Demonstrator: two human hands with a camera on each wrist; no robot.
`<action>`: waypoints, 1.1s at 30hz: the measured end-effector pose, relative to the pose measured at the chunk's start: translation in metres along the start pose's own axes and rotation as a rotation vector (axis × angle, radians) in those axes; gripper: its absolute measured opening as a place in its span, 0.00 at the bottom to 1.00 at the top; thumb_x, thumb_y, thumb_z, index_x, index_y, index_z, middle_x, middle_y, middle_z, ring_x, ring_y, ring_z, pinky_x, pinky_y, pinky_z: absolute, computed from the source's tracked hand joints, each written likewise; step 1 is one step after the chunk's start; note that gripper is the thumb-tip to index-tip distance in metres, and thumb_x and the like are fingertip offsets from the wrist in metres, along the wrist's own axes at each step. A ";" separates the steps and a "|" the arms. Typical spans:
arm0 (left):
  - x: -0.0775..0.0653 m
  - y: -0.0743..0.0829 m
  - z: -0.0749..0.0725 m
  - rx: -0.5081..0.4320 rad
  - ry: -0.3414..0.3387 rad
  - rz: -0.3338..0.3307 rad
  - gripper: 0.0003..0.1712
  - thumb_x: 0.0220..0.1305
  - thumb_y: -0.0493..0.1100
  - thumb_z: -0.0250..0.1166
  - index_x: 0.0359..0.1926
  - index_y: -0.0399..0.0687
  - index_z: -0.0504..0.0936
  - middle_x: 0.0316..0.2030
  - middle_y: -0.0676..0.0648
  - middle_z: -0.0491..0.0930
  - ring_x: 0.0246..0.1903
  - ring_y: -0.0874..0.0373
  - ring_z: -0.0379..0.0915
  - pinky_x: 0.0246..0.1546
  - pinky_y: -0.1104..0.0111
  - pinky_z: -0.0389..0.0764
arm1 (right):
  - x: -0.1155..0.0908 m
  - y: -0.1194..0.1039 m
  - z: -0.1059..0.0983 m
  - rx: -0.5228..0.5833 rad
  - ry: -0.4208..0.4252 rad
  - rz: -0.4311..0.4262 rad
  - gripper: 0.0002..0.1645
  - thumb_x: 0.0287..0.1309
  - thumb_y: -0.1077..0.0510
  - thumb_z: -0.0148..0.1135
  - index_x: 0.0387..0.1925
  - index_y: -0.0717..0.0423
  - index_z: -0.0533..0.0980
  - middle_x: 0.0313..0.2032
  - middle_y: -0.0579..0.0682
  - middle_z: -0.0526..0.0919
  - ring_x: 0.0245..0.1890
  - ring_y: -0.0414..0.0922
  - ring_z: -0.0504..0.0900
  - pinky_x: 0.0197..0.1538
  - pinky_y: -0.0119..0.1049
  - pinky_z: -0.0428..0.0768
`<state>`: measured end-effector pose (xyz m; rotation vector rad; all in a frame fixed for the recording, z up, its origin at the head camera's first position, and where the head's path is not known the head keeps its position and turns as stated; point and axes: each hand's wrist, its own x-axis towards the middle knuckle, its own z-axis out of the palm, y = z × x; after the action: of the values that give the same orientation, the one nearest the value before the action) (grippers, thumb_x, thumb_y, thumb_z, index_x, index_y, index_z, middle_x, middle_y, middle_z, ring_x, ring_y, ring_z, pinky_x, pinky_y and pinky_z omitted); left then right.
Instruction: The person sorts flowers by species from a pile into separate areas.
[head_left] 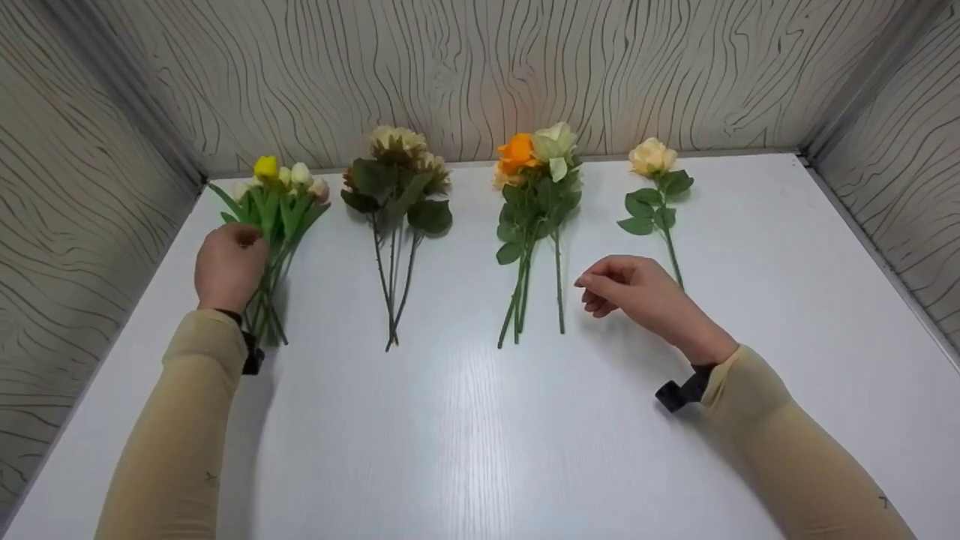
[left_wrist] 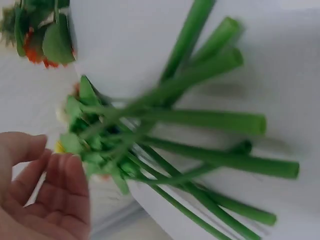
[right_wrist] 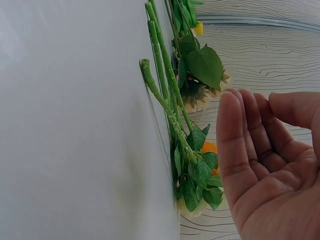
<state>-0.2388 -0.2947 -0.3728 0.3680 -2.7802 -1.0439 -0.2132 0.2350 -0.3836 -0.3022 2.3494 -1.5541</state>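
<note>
At the left, my left hand point(head_left: 231, 268) hovers over the bunch of tulips point(head_left: 281, 217), whose blooms are yellow, white and pale pink. Its fingers bend loosely with nothing between them, as the left wrist view shows, and the thick green stems point(left_wrist: 215, 120) lie beside it. My right hand point(head_left: 634, 296) is above the table between the mixed roses point(head_left: 536, 202) and a single peach rose point(head_left: 652, 157). In the right wrist view its fingers point(right_wrist: 232, 135) are gently curved and the palm holds nothing. The peach rose's lower stem is partly hidden by this hand.
Between the tulips and the roses lies a bunch of cream sunflower-like flowers point(head_left: 397, 172) with dark leaves. All the bunches lie along the far edge of the white table point(head_left: 450, 435). A patterned wall point(head_left: 450, 75) stands behind, with side walls at left and right.
</note>
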 end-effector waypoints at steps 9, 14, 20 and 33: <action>-0.043 0.088 0.070 0.082 0.027 0.495 0.21 0.74 0.43 0.63 0.64 0.44 0.79 0.58 0.42 0.76 0.54 0.47 0.74 0.50 0.52 0.79 | 0.007 0.011 -0.023 -0.130 0.035 0.098 0.23 0.71 0.47 0.64 0.50 0.64 0.81 0.41 0.61 0.84 0.39 0.52 0.84 0.43 0.38 0.86; -0.079 0.139 0.113 0.109 -0.046 0.765 0.21 0.73 0.44 0.65 0.64 0.47 0.79 0.57 0.46 0.78 0.56 0.51 0.75 0.57 0.58 0.77 | 0.014 0.015 -0.063 -0.250 0.086 0.209 0.26 0.73 0.44 0.59 0.56 0.62 0.78 0.46 0.59 0.83 0.41 0.49 0.81 0.42 0.36 0.84; -0.113 0.192 0.152 0.053 -0.234 0.936 0.26 0.73 0.47 0.65 0.69 0.47 0.75 0.61 0.47 0.77 0.59 0.54 0.74 0.61 0.63 0.75 | 0.019 0.027 -0.107 -0.313 0.190 0.284 0.25 0.75 0.48 0.56 0.57 0.67 0.75 0.47 0.61 0.80 0.42 0.49 0.80 0.41 0.36 0.83; -0.148 0.244 0.190 -0.113 -0.464 0.974 0.20 0.75 0.50 0.62 0.63 0.53 0.81 0.57 0.55 0.81 0.57 0.64 0.75 0.59 0.74 0.73 | 0.019 0.042 -0.119 -0.381 0.075 0.445 0.25 0.68 0.48 0.65 0.51 0.67 0.77 0.33 0.52 0.83 0.33 0.45 0.79 0.38 0.38 0.81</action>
<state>-0.1825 0.0431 -0.3604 -1.2514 -2.6192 -1.0514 -0.2750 0.3466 -0.3815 0.1947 2.5349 -0.9288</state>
